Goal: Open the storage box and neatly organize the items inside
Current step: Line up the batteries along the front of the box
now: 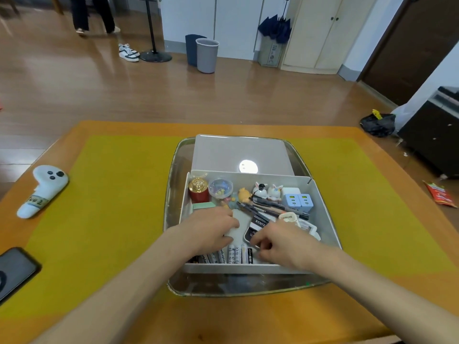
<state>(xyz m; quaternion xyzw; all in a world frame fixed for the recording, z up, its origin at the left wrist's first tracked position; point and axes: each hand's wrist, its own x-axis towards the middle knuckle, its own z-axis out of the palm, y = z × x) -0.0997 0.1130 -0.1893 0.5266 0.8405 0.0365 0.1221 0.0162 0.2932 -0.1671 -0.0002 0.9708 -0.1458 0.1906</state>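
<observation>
**Both hands down in the open storage box**

The storage box (323, 212) sits on a clear tray (173, 184) in the middle of the surface (111, 219), which is covered by a yellow mat. Its lid (238, 152) is off and lies flat just beyond the far wall of the box.

The left hand (211, 229) reaches into the near left part of the box, fingers bent over a pale flat item (236, 227); I cannot tell whether it grips it or only rests on it. The right hand (278, 242) is just beside it, a little apart, fingers curled at the edge of a dark card-like packet (255, 227). Whether it pinches the packet is hidden.

Below the hands, a row of batteries (233, 254) lies along the near wall. Along the far wall stand a red jar with a gold cap (198, 192), a clear round container (220, 187), small figurines (267, 191) and two blue chargers (298, 202). Dark pens (268, 207) lie slanted across the middle.

At the left of the surface lie a white controller (42, 189) and, nearer, a black phone (15, 271).
</observation>
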